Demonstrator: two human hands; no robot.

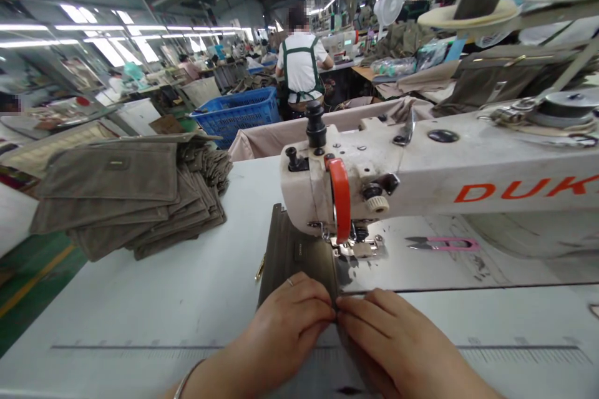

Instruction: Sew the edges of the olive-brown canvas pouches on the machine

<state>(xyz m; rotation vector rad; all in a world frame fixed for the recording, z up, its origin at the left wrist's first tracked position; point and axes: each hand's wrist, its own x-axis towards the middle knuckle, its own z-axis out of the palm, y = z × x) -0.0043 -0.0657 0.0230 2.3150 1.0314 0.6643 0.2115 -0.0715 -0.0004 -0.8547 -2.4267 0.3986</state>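
A dark olive fabric panel (292, 246) with a small label lies partly under the presser foot of the white sewing machine (309, 187). My left hand (297, 315) rests on the panel's near part, its fingers pinched at the right edge. Fingertip to fingertip with it, my right hand (381, 330) pinches the same edge from the right. More of the cloth runs down between my hands toward me. A gold zipper pull (260, 268) sticks out at the panel's left side. The layers under my fingers are hidden.
Olive fabric pieces (112, 177) are piled on the left of the white table (178, 299). Pink-handled thread snips (444, 244) lie under the machine arm. Beyond stand a blue crate (238, 113) and a person in a green apron (300, 62). A ruler scale crosses the table's front.
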